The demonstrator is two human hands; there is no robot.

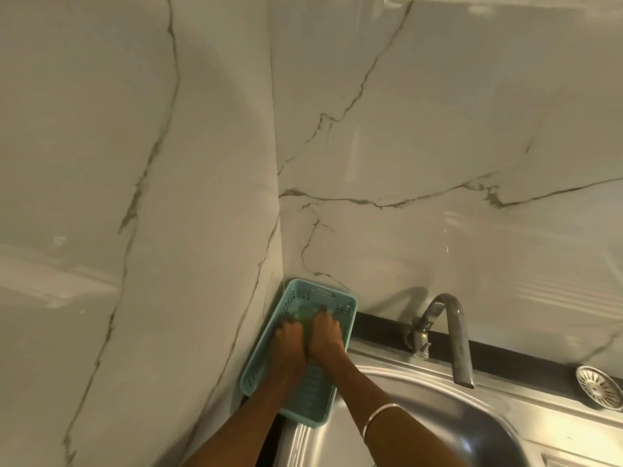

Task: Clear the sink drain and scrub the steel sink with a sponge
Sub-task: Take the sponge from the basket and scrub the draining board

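Hands (306,335) in basket (340,299), marble corner (276,163)

**One head-worn view, tilted up toward the wall corner**

A single wide-angle camera looks forward and slightly down from the person's head, standing close above the round stainless steel sink (438,429). The sink fills only the lower right; most of the frame above it is white veined marble wall (421,129), whose corner seam runs up left of the sink. The curved grey metal tap (455,332) stands behind the sink. Both forearms enter from the bottom edge, left of the sink. No second view shares the scene.
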